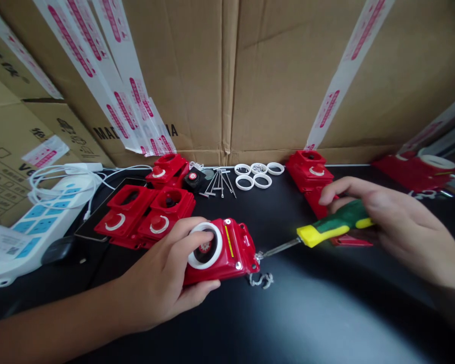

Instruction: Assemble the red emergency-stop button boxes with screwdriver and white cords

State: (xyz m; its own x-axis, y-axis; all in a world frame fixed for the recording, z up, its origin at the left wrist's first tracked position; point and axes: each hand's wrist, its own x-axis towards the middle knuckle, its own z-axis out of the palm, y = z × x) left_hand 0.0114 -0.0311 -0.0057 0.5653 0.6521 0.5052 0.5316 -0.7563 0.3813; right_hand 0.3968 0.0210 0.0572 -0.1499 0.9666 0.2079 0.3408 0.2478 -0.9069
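Observation:
My left hand (174,265) grips a red plastic housing (233,253) just above the black table. A white ring (218,248) frames the round opening in its face, and one of my fingers lies across that opening. From the housing's right end hangs a short chain (263,279). My right hand (398,222) is closed round the green and yellow handle of a screwdriver (333,224). Its shaft points left, and the tip meets the small metal fitting at the housing's right end. Whether the tip sits in a screw cannot be made out.
More red housings (127,215) stand behind my left hand, with others (311,172) at the back right. Several white rings (244,182) and metal T-shaped rods (222,183) lie near the cardboard wall (288,76). A power strip (41,222) with cables occupies the left.

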